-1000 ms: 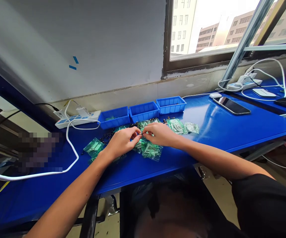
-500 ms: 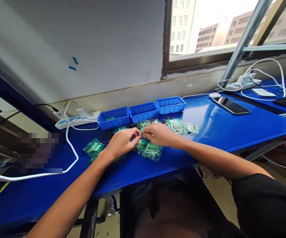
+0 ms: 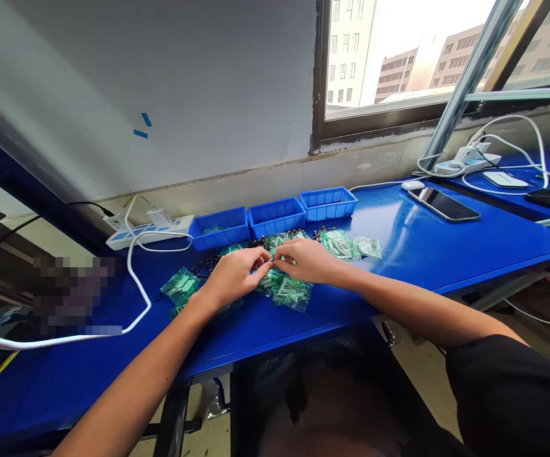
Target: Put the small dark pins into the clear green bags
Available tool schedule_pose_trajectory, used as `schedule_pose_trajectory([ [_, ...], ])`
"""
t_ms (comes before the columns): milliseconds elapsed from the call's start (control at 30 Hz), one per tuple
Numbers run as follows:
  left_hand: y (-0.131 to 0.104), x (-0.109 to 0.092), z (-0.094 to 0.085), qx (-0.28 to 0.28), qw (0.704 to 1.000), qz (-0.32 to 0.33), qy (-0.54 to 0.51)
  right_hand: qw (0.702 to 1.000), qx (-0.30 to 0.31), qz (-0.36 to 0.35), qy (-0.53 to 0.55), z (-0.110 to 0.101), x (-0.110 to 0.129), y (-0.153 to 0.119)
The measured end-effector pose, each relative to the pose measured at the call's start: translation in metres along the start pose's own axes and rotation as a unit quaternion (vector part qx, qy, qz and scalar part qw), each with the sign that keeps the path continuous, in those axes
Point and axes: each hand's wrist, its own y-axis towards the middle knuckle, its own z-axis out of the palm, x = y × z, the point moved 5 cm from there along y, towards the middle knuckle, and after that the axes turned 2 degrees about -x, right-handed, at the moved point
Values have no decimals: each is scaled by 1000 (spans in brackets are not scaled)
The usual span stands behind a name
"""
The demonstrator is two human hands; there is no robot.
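My left hand (image 3: 237, 271) and my right hand (image 3: 307, 259) meet fingertip to fingertip above the blue table. Both are closed in a pinch around something small and dark, too tiny to make out. Under and around them lie several clear green plastic packets with pale contents. One green packet (image 3: 292, 291) is just below my right hand, and another packet (image 3: 180, 285) lies left of my left hand. Small dark parts (image 3: 207, 265) are scattered behind my left hand, partly hidden by it. Two more packets (image 3: 336, 243) rest beyond my right wrist.
Three blue bins, the left bin (image 3: 218, 238), the middle bin (image 3: 277, 223) and the right bin (image 3: 328, 208), line the wall. A power strip (image 3: 173, 230) with a white cable (image 3: 138, 279) is at left. A phone (image 3: 444, 203) lies at right on the blue table (image 3: 413, 254).
Both hands stay almost in place, fingertips still together, with only a slight shift of the fingers. The packets and bins have not moved; the view has shifted slightly.
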Motion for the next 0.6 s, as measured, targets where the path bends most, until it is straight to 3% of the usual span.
schedule_pose_trajectory([
  [600,0,3,8,55,998,14,-5,997,30,-62,-44,5,5,0],
])
